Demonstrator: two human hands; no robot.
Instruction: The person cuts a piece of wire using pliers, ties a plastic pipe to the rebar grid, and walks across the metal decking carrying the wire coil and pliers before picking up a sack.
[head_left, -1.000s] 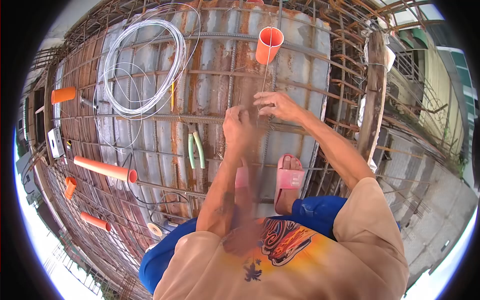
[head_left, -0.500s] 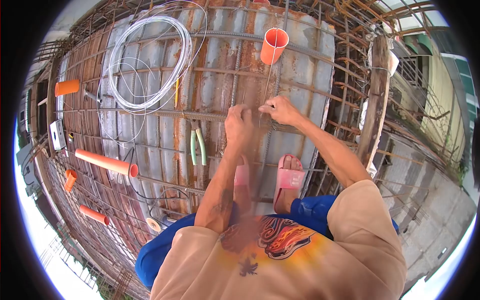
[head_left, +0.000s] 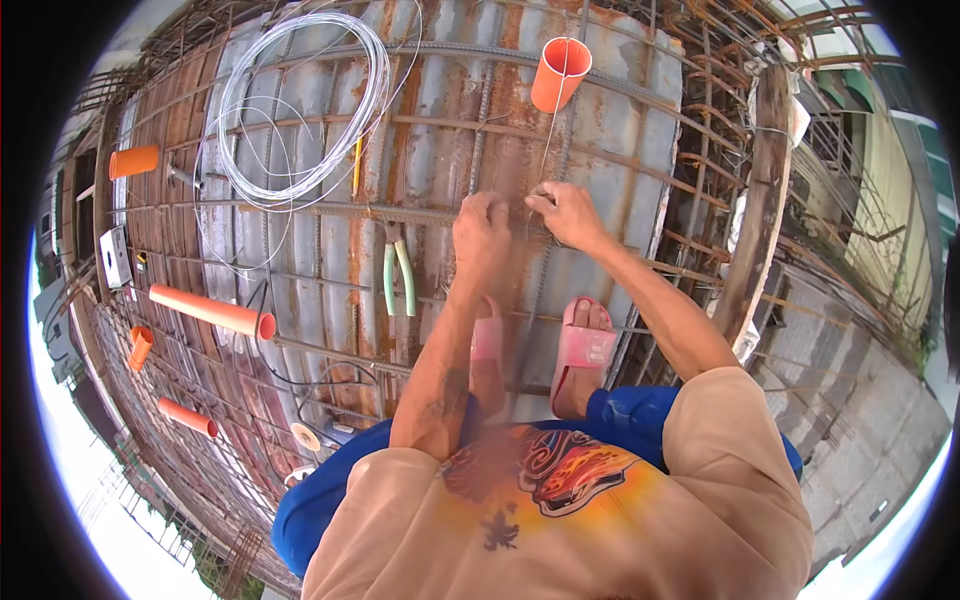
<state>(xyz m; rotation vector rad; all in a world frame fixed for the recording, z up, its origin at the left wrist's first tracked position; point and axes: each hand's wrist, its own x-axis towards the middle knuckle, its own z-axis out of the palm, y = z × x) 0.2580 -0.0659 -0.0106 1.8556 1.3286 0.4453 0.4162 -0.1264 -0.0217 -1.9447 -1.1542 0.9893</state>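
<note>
My right hand [head_left: 572, 216] pinches the lower end of a thin wire [head_left: 550, 140]. The wire runs up to a short orange pipe piece [head_left: 554, 92] and crosses its open mouth. Left of it, my left hand [head_left: 481, 230] is closed with fingertips together; whatever it holds is too small to make out. Both hands are over the rebar grid [head_left: 420, 213], a small gap between them. Green-handled pliers [head_left: 399, 275] lie left of my left hand. Farther up-left lies a coil of silvery wire [head_left: 378, 100], with a yellow pencil-like stick [head_left: 357, 165] beside it.
Rusty corrugated sheets [head_left: 420, 150] lie under the bars. A long orange pipe [head_left: 210, 310] and shorter orange pieces [head_left: 134, 161] lie left, near a white box [head_left: 115, 257] and a black cable [head_left: 300, 382]. A wooden post [head_left: 763, 200] and bent bars stand right. My pink slippers [head_left: 587, 345] are below my hands.
The view has shifted slightly, so the pipe piece and wire coil sit a little higher. Both hands keep their closed poses, slightly higher in view, with the wire still in the right one.
</note>
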